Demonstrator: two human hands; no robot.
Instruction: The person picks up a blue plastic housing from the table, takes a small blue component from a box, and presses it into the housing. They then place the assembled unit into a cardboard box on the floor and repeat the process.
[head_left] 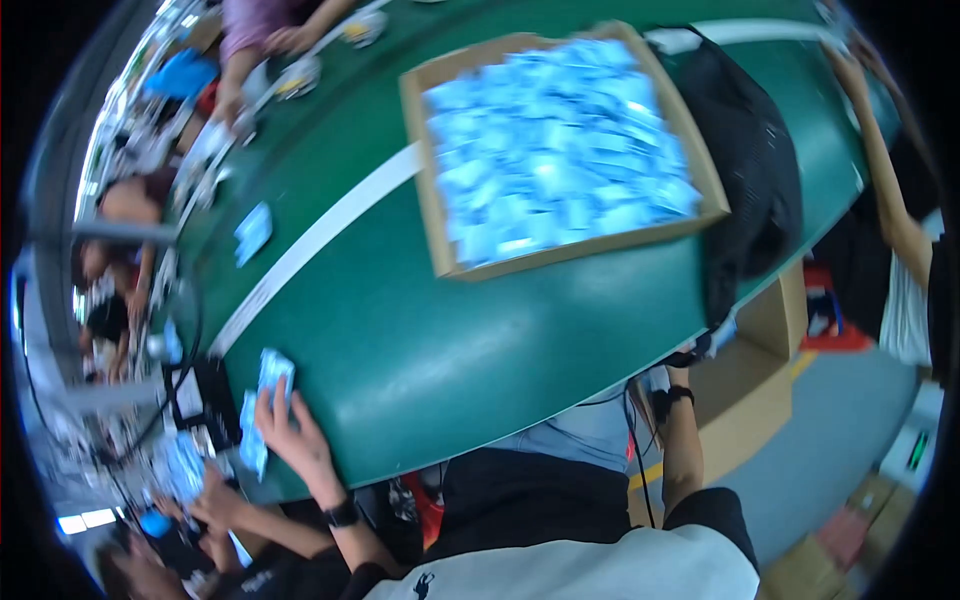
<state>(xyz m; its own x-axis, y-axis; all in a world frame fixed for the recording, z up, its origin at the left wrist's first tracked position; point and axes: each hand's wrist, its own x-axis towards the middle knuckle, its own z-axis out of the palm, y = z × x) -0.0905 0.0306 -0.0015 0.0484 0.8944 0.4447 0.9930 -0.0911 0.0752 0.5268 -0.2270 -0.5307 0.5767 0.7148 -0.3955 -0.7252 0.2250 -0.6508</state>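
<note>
Head view: left hand (pixel 292 432) at seven o'clock, its grip clenched on blue packets (pixel 272 375) at the green table (pixel 420 340) edge; right hand's grip hidden, cannot tell. Box (pixel 560 145) at twelve o'clock.

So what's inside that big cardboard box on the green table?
The cardboard box is filled across its whole opening with small light blue packets, heaped loosely. They cover the bottom entirely, so what lies under the top layer cannot be seen.
</note>
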